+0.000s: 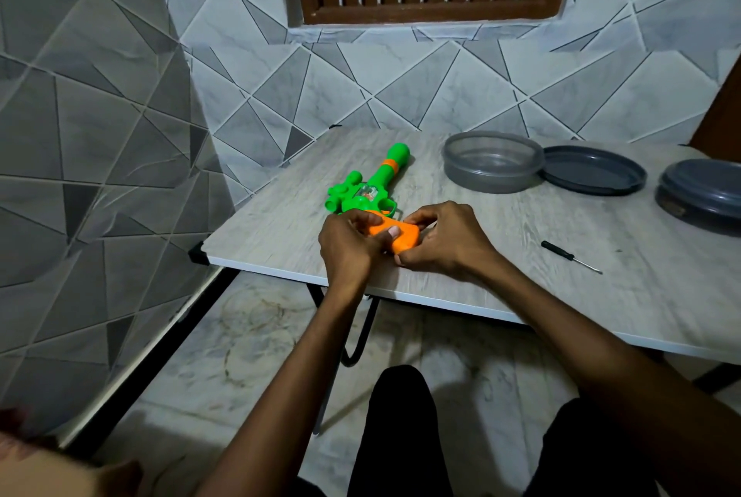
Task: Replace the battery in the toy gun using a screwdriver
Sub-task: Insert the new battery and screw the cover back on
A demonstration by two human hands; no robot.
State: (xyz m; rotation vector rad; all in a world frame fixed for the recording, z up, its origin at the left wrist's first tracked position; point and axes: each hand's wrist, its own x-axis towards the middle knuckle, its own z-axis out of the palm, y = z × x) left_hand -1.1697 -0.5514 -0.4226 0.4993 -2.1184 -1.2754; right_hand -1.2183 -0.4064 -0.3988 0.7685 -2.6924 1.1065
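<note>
1. Toy gun point(367, 185) lies flat on the surface point(521, 256) near its front-left edge, green barrel pointing away, orange grip toward the person.
2. Left hand point(351, 243) is curled onto the grip, thumb pressing on top of the orange part. Right hand point(445, 239) is closed round the butt end of the grip, fingertips tucked under it. Both clamp the same piece; neither holds a tool.
3. Screwdriver point(571, 257) lies loose on the surface to the right, well apart from the hands.
4. Further back: open clear tub point(493, 161), its lid point(593, 169) just beside it, a second closed tub point(699, 195) at the right edge. Can't see any battery or screw.
5. Can't tell whether the battery cover is on or off; the hands hide it.
6. Risks, my read:
   - Prying the cover by hand with the screw still in could crack the plastic.
   - A freed screw could roll off the near edge to the floor; nothing is placed to catch it.
   - Gun sits close to the edge, so a hard push could slide it off.
</note>
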